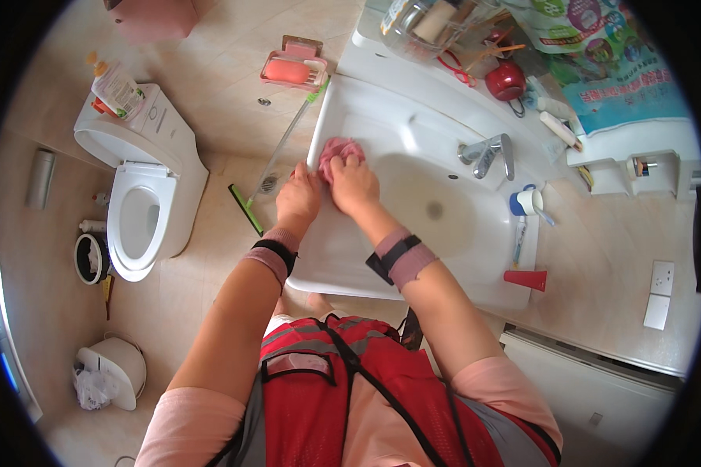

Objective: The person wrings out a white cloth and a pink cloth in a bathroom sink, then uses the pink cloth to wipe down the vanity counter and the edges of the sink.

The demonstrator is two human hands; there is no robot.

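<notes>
A crumpled, wet-looking pink cloth lies on the left side of the white washbasin. My right hand grips it, fingers bent over its lower part. Close beside it, my left hand is at the basin's left rim with its fingers curled. A small bit of something red shows at the outer side of those fingers; what it is, and whether the hand holds it, is hidden. Shallow cloudy water lies around the drain in the bowl.
A chrome faucet rises at the basin's back right. Beside the basin are a blue-and-white cup, a toothpaste tube and a red cup. A floor squeegee leans left of it, below a pink soap dish. A toilet stands farther left.
</notes>
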